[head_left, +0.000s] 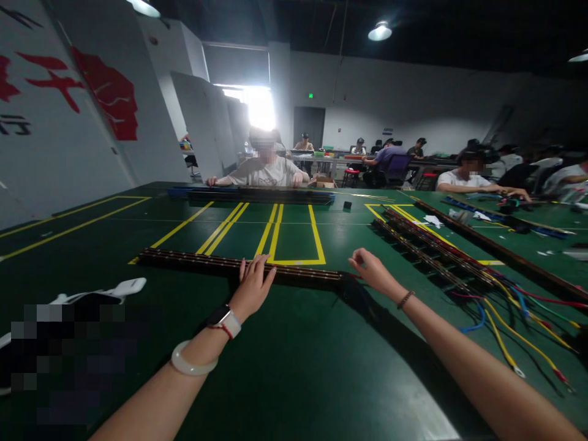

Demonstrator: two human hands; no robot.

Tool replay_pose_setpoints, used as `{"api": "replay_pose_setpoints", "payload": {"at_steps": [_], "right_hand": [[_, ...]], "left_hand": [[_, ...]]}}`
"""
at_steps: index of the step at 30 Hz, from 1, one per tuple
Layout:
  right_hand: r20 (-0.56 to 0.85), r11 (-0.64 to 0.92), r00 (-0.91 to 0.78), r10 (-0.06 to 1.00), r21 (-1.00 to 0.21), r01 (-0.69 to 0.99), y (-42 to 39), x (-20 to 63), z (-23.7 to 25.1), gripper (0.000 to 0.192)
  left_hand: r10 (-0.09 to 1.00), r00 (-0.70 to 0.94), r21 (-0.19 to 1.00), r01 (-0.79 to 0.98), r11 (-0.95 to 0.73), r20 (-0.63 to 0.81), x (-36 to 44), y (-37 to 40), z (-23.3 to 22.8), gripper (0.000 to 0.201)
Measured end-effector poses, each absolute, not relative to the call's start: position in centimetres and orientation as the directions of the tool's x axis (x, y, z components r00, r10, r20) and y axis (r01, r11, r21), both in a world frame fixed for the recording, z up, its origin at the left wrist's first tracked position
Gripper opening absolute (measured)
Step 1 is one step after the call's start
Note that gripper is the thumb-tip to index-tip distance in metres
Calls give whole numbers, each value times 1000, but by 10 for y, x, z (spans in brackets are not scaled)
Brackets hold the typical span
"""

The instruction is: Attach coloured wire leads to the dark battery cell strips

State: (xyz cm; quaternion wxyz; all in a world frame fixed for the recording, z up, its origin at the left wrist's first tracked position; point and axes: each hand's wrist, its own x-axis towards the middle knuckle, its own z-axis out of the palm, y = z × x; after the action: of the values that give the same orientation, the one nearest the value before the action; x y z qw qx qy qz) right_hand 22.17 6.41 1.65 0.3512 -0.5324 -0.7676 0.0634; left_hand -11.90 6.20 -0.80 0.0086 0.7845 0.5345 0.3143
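My left hand [252, 285] lies flat, fingers spread and gripping nothing, on the long dark strip [239, 267] that runs across the green tabletop [294, 367] in front of me, touching it a little right of its middle. My right hand [372, 269] hovers loosely open and empty just past the strip's right end. The strip sits on the near ends of the yellow lines [294, 239], well in from the tabletop's near edge, so both forearms have wide bare green beneath them. Toward the right edge a second set of dark strips [432, 251] runs away diagonally, and coloured wires [519, 312] trail from it toward the near right corner, close beside my right forearm. A white object [124, 288] lies near the left edge. At the far edge, a person [264, 168] rests both hands by another long strip [257, 196].
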Motion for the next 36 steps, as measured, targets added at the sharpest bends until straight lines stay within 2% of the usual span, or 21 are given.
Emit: {"api": "replay_pose_setpoints", "payload": {"at_steps": [4, 9, 13, 15, 17, 20, 23, 25, 28, 31, 33, 36], "right_hand": [[446, 396, -164, 880, -497, 772, 54, 242, 3, 17], [384, 382, -203, 901, -478, 791, 45, 241, 7, 18], [254, 347, -247, 935, -513, 785, 35, 239, 16, 32], [192, 359, -304, 933, -469, 807, 32, 238, 20, 38], [166, 386, -348, 923, -387, 838, 30, 236, 21, 35], [165, 407, -371, 914, -362, 839, 28, 226, 19, 27], [195, 425, -377, 905, -429, 797, 25, 206, 15, 24], [275, 461, -370, 887, -480, 746, 23, 192, 17, 24], [414, 497, -280, 866, -662, 561, 14, 176, 32, 23], [396, 422, -193, 898, -899, 117, -6, 169, 55, 20], [335, 294, -202, 920, -933, -209, -26, 167, 66, 21], [283, 127, -230, 931, -842, -524, -55, 162, 73, 22]], "left_hand": [[874, 256, 302, 867, -397, 413, -120, 62, -10, 45], [876, 269, 254, 886, -388, 399, -122, 61, -10, 45], [873, 264, 241, 892, -382, 409, -123, 61, -8, 43], [873, 253, 234, 898, -372, 416, -121, 60, -8, 42], [870, 244, 218, 906, -362, 428, -120, 60, -8, 41], [859, 212, 173, 930, -323, 466, -120, 60, -7, 41], [859, 119, 117, 972, -202, 498, -124, 61, -6, 45], [858, 52, 77, 991, -106, 510, -130, 62, -4, 47], [850, -2, 27, 1000, -14, 526, -137, 64, -4, 47], [852, -5, 4, 1000, 4, 524, -140, 65, -4, 46], [855, -2, 3, 1000, 1, 518, -141, 65, -4, 47], [871, -8, 14, 1000, 2, 491, -140, 65, -1, 48]]}}
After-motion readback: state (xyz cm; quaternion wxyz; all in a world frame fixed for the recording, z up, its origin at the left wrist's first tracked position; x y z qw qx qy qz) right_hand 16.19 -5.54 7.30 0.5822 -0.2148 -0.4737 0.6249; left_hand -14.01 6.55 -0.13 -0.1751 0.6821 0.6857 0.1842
